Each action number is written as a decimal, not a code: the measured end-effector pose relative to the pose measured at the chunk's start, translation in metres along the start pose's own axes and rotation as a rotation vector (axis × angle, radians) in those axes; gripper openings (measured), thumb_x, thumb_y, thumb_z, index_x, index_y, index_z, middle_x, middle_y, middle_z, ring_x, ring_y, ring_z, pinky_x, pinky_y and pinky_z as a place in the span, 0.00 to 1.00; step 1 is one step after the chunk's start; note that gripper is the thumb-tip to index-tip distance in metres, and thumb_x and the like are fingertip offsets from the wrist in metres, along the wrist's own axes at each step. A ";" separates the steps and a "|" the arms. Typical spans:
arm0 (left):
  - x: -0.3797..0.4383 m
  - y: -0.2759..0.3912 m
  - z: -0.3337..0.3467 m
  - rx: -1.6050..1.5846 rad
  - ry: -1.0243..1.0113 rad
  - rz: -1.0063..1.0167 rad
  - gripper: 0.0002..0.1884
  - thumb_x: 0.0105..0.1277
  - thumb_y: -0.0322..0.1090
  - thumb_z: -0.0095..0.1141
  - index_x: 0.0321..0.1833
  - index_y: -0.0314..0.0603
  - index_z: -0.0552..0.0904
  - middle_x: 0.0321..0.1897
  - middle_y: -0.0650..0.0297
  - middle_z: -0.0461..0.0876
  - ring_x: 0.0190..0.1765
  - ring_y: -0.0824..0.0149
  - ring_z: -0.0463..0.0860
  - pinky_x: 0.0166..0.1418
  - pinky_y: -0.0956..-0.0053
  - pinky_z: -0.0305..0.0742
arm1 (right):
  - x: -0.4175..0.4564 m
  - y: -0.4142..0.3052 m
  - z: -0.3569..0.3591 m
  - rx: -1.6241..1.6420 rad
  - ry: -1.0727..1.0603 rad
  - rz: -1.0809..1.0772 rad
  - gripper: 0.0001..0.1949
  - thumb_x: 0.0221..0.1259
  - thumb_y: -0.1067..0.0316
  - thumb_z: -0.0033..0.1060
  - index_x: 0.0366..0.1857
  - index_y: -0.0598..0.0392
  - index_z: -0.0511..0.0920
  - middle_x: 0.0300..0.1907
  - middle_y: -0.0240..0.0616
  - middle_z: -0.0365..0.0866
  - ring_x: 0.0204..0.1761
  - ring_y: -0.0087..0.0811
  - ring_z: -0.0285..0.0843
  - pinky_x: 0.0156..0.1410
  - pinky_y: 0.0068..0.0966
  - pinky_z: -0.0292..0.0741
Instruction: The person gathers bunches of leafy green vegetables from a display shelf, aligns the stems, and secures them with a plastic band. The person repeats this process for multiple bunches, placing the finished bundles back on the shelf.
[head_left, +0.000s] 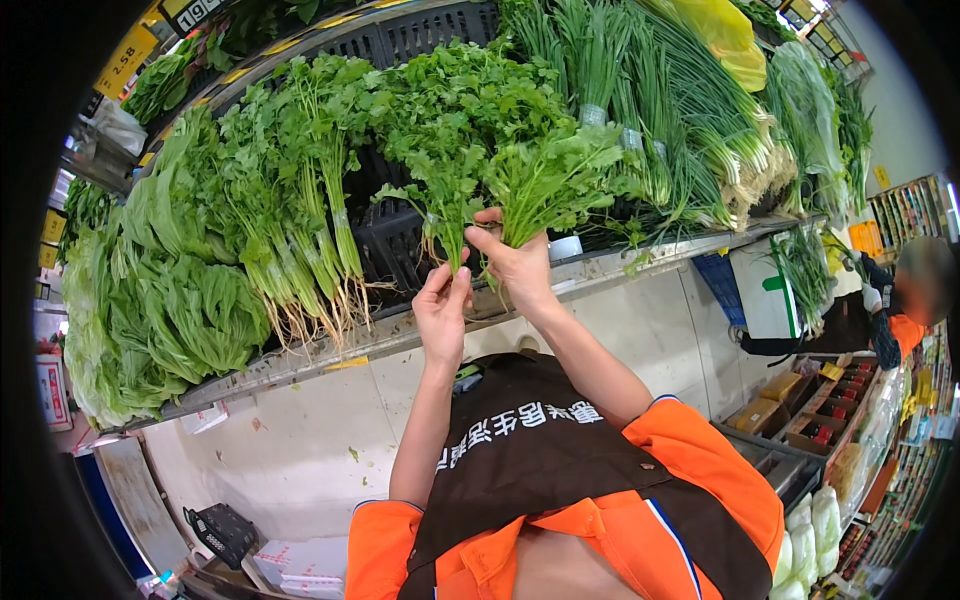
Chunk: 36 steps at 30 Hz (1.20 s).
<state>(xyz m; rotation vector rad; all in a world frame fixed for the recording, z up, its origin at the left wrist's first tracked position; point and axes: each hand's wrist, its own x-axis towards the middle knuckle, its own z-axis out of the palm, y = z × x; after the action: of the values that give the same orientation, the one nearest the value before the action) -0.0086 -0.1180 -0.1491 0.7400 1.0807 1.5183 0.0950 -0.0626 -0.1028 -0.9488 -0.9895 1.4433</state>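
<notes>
My left hand (441, 315) pinches the stem ends of a small leafy bunch of coriander (448, 210) between thumb and fingers. Close beside it, my right hand (521, 270) is wrapped around the stems of a second, paler leafy bunch (551, 184), with the thumb and forefinger reaching toward the first. Both bunches are held upright over the front edge of the vegetable shelf (630, 259). Behind them lies a thick heap of coriander (465, 90). Rooted bunches bound with clear tape (300, 247) rest to the left, their roots hanging toward the edge.
Leaf lettuce (202, 315) fills the left end of the shelf. Chives (600, 67) and spring onions (720, 150) lie to the right. A white round object (565, 247) sits by the right hand. At far right, a gloved person (874, 300) is near a white box (761, 285).
</notes>
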 end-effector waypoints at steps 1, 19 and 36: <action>0.000 -0.001 0.000 0.024 -0.012 0.004 0.13 0.66 0.31 0.55 0.51 0.34 0.79 0.34 0.72 0.74 0.29 0.82 0.67 0.31 0.86 0.64 | 0.003 0.000 0.004 -0.078 0.001 -0.065 0.10 0.55 0.73 0.63 0.39 0.58 0.73 0.20 0.27 0.72 0.15 0.13 0.62 0.20 0.13 0.58; -0.004 0.008 -0.004 -0.424 -0.016 -0.148 0.15 0.73 0.37 0.43 0.56 0.36 0.72 0.40 0.64 0.78 0.28 0.80 0.64 0.28 0.87 0.60 | 0.022 0.003 -0.074 0.150 0.348 0.137 0.15 0.55 0.61 0.65 0.41 0.57 0.77 0.15 0.18 0.61 0.12 0.12 0.48 0.16 0.14 0.47; -0.004 0.002 -0.001 -0.281 -0.126 -0.085 0.12 0.70 0.34 0.49 0.51 0.36 0.73 0.41 0.58 0.81 0.41 0.69 0.80 0.42 0.77 0.76 | -0.012 0.007 -0.014 -0.055 -0.048 0.099 0.07 0.53 0.73 0.66 0.32 0.65 0.79 0.25 0.34 0.80 0.26 0.20 0.76 0.31 0.18 0.73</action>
<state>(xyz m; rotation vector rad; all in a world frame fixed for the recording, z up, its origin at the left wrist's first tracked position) -0.0097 -0.1226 -0.1475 0.5785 0.7749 1.4916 0.1068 -0.0742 -0.1140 -1.0195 -1.0345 1.5336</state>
